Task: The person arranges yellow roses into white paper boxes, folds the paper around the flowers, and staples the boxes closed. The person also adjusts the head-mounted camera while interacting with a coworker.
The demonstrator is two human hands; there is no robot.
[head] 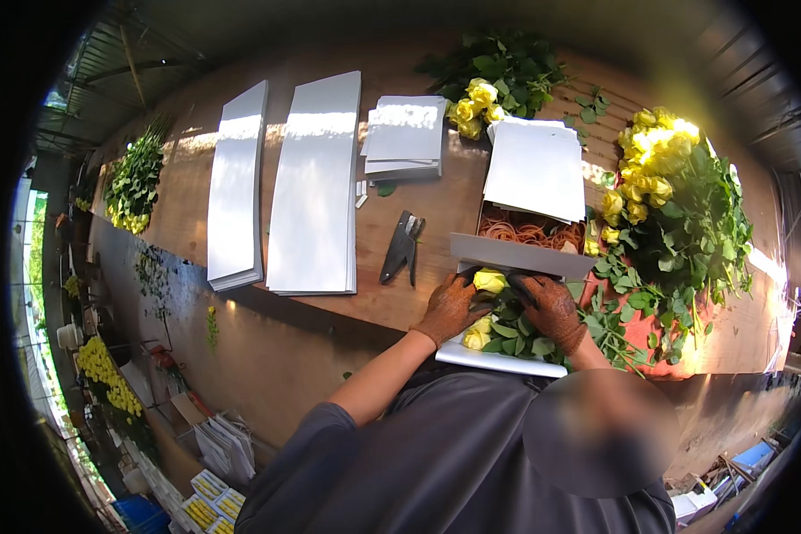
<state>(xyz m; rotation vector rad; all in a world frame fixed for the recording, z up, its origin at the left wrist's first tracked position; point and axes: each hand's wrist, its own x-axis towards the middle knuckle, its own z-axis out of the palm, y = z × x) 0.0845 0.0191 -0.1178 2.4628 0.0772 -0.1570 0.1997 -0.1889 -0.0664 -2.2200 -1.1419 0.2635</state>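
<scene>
Both my hands wear brown, dark-fingered work gloves and are at the near edge of the wooden table. Around a yellow rose [489, 281] lie the fingers of my left hand [450, 308], with a second yellow rose [477, 332] just below them. My right hand [551, 308] rests on the green rose leaves [512, 330] from the other side; its fingertips are partly hidden. Beneath the flowers is a white sheet [500, 360] close to my body. Directly beyond my hands stands a box with a grey front wall [520, 255], holding orange rubber bands [527, 230].
White sheets [537, 170] lie over the box. Left of it are a black stapler [402, 248], a short sheet stack [404, 130] and long white sheets [317, 193]. A large yellow rose pile [681, 193] lies right; more bunches lie at the back [500, 73] and far left [135, 173].
</scene>
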